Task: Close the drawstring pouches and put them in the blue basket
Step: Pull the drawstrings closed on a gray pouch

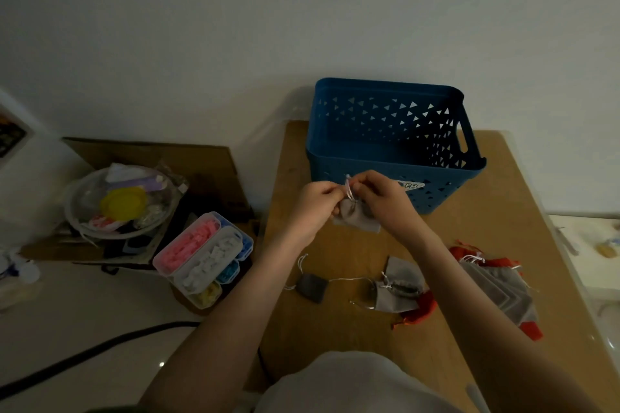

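Observation:
A grey drawstring pouch (pixel 356 220) hangs between my hands just in front of the blue basket (pixel 389 151). My left hand (pixel 313 208) pinches its left side near the mouth. My right hand (pixel 382 198) pinches the white drawstring loop at the top. More pouches lie on the wooden table (pixel 486 211): a small dark grey one (pixel 312 287), a grey one (pixel 397 288) over a red one (pixel 419 312), and a pile of grey and red pouches (pixel 500 288) at the right. The basket's inside looks empty.
Left of the table stand a compartment box of coloured pieces (pixel 204 258) and a clear bowl with a yellow lid (pixel 122 201) on cardboard. A black cable (pixel 100 345) crosses the floor. A white wall stands behind the basket.

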Motion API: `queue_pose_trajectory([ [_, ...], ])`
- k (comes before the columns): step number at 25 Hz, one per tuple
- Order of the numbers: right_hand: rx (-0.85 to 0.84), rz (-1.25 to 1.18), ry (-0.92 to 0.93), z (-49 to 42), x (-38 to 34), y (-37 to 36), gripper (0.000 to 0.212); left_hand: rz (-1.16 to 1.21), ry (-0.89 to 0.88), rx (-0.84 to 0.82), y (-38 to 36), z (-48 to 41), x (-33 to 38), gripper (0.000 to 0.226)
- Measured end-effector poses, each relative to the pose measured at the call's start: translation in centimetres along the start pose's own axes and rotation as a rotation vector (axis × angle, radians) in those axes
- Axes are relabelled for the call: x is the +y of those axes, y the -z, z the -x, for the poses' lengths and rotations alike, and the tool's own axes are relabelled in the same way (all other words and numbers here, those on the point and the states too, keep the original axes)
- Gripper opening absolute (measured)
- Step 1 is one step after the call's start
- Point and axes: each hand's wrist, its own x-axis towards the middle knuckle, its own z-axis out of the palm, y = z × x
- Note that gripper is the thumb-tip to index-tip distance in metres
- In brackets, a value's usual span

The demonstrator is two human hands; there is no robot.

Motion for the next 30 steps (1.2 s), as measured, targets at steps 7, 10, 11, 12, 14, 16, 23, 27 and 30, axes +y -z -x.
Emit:
queue_pose_trajectory([
  [7,-0.053,-0.088,-0.073,0.2,-0.4,0.0,0.019,-0.002,0.008,0.009,0.2,0.6,0.0,0.023],
  [10,-0.048,-0.101,-0.050,0.3,-0.5,-0.3,0.010,-0.010,0.025,0.000,0.3,0.7,0.0,0.021],
  [11,-0.057,-0.121,-0.046,0.3,-0.5,-0.4,0.008,-0.009,0.035,-0.010,0.4,0.7,-0.1,0.021],
  [12,-0.073,-0.138,-0.041,0.3,-0.6,-0.4,0.009,-0.002,0.047,-0.022,0.4,0.8,-0.1,0.020],
  [14,-0.123,-0.162,-0.026,0.3,-0.7,-0.4,0.011,0.018,0.071,-0.044,0.4,0.8,-0.1,0.020],
  [16,-0.134,-0.173,-0.033,0.2,-0.6,-0.4,0.007,0.024,0.071,-0.068,0.6,0.9,-0.3,0.022],
  [23,0.012,-0.174,-0.035,-0.4,0.1,-0.9,0.006,0.231,0.126,-0.105,0.6,1.1,-0.6,0.031],
  [27,-0.030,-0.159,-0.014,-0.5,-0.3,-0.8,0.005,0.078,0.028,-0.110,0.8,1.1,-0.6,0.029],
  [30,-0.031,-0.113,-0.008,-0.7,-0.3,-0.6,0.007,0.029,-0.007,-0.123,1.0,0.9,-0.3,0.021],
])
